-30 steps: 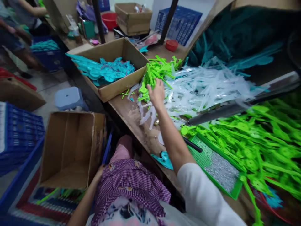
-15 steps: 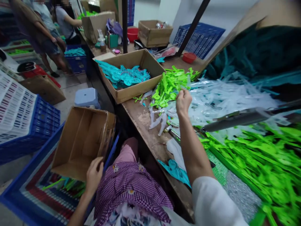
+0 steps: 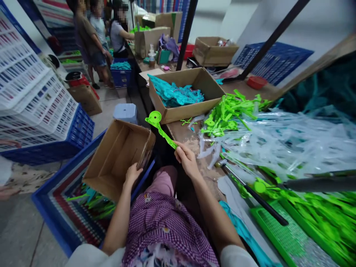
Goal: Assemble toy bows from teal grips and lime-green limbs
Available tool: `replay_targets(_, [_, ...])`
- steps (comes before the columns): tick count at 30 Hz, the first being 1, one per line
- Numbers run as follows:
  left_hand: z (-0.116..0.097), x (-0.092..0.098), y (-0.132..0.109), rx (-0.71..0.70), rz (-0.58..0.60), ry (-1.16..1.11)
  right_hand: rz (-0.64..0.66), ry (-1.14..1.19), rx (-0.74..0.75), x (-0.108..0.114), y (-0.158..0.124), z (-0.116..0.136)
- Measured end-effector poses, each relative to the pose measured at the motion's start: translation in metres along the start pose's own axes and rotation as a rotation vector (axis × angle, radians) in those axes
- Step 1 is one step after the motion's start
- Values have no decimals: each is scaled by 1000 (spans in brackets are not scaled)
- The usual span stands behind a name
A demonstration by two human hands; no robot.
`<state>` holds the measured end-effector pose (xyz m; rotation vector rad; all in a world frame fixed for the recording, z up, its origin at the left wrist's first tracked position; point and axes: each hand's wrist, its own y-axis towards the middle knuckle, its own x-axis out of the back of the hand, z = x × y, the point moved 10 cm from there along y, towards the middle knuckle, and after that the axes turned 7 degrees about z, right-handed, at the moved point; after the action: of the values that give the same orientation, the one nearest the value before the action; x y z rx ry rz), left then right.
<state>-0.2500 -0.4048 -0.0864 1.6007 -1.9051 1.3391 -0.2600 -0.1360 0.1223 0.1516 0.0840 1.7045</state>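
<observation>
Pinched in my right hand [image 3: 185, 157] is a bright green plastic piece [image 3: 164, 134], long and thin with a round disc at its far end. It points away over the gap beside the workbench. My left hand [image 3: 133, 173] grips the near edge of a tilted cardboard box [image 3: 119, 152], whose bare inside faces up. That box rests on a blue crate [image 3: 62, 181] with green and teal pieces [image 3: 97, 200] lying in it. On the bench, a heap of similar green pieces [image 3: 228, 115] lies to the right of my right hand.
An open cardboard box [image 3: 180, 113] with teal pieces stands on the bench. Clear plastic bags [image 3: 300, 137], a black-handled hammer-like tool [image 3: 250, 193] and a green tray [image 3: 267, 222] lie to the right. Stacked crates [image 3: 47, 104] and a stool [image 3: 125, 112] stand left. Several people stand beyond.
My right hand has come from the green heap toward the tilted box, bringing a green plastic piece. My left hand stays on the box edge. The view has swung left.
</observation>
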Motion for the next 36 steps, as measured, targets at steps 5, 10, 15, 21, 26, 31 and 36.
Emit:
replay_targets(5, [15, 4, -10, 42, -45, 48, 38, 37, -37, -17, -12, -5])
replay_targets(10, [40, 61, -29, 24, -149, 30, 107, 100, -89, -45, -30, -14])
replay_targets(15, [61, 94, -58, 1, -180, 20, 96, 204, -165, -59, -48, -33])
replay_targets(21, [63, 122, -74, -14, -177, 56, 134, 274, -209, -81, -47, -27])
replay_targets(26, [74, 165, -99, 38, -212, 267, 258, 166, 91, -136, 36, 71])
replay_targets(31, [123, 220, -145, 325, -320, 461, 282, 20, 257, -162, 80, 119])
replay_targets(36, [201, 263, -183, 752, -360, 524, 295, 215, -10, -151, 22, 34])
